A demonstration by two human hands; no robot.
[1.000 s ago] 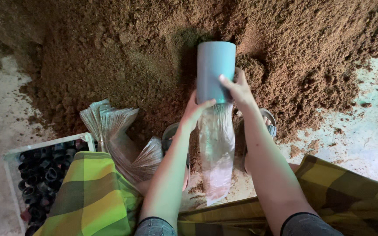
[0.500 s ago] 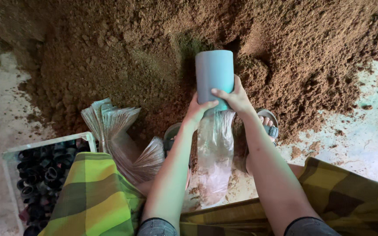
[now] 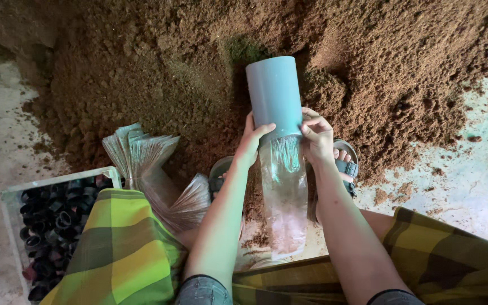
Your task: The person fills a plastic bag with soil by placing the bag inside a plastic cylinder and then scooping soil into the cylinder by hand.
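A grey-blue plastic pipe section [image 3: 275, 93] points away from me toward the brown soil heap [image 3: 255, 62]. A clear plastic bag [image 3: 284, 197] hangs from its near end, pulled over the rim. My left hand [image 3: 251, 140] pinches the bag's mouth against the pipe on the left side. My right hand [image 3: 316, 135] holds the bag and pipe on the right side. The bag looks empty and see-through.
A stack of clear plastic bags [image 3: 142, 158] lies at my left knee. A white crate [image 3: 15, 192] of black plastic rings sits at lower left. My sandalled feet [image 3: 345, 164] rest at the soil's edge. Yellow-green checked cloth [image 3: 120, 254] covers my legs. Bare concrete floor [image 3: 470, 158] lies to the right.
The pipe and both hands have drawn slightly toward me and down from the heap; the bag stays gathered on the pipe's near end.
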